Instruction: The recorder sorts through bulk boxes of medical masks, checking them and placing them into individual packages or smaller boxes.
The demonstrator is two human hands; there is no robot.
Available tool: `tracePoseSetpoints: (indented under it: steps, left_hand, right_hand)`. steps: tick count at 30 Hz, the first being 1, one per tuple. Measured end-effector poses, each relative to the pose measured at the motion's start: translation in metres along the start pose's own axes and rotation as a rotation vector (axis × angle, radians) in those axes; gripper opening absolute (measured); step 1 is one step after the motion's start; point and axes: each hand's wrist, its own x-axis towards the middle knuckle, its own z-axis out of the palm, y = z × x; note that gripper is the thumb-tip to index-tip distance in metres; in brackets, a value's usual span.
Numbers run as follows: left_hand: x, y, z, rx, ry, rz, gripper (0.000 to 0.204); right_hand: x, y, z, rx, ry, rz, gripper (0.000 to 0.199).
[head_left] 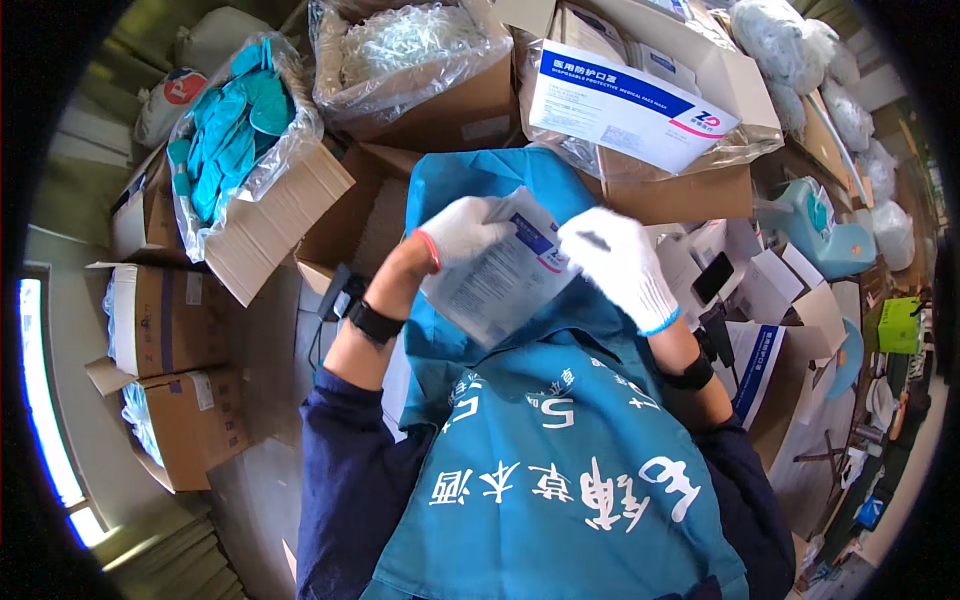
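A flat clear-and-white mask pouch with a dark blue and pink printed band is held tilted above my lap. My left hand, in a white knit glove with a red cuff edge, grips its upper left part, fingers closed over the front. At its right edge is my right hand, in a white glove with a blue cuff edge. Its fingers are curled and pinched at the pouch's side; the fingertips are slightly blurred. Beneath both hands a teal apron with white lettering covers my chest and lap.
Ahead stand an open carton of teal masks, a lined carton of white loops and a large carton with a printed white box on it. White boxes and a dark phone lie right. Cartons are stacked left.
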Motion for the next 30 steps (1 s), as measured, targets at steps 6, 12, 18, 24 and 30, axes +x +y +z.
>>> tracePoseSetpoints:
  steps: [6, 12, 18, 24, 30]
  left_hand:
    - [0.033, -0.006, -0.010, 0.385, -0.163, -0.107, 0.046]
    - [0.007, -0.010, 0.015, 0.672, 0.393, 0.043, 0.050]
    - [0.000, -0.024, 0.042, 0.741, 0.404, -0.268, 0.053]
    - [0.005, -0.031, 0.044, 0.487, 0.366, -0.254, 0.041]
    - [-0.004, 0.004, 0.057, 0.227, 0.379, 0.041, 0.025]
  right_hand:
    - [0.020, 0.051, 0.003, -0.199, 0.156, 0.072, 0.030]
    - [0.015, 0.072, 0.012, -0.353, 0.144, 0.107, 0.035]
    - [0.014, 0.065, 0.019, -0.350, 0.075, 0.121, 0.036]
    - [0.014, 0.055, 0.016, -0.441, 0.042, 0.096, 0.036]
    - [0.040, 0.039, 0.011, -0.227, -0.041, -0.024, 0.025]
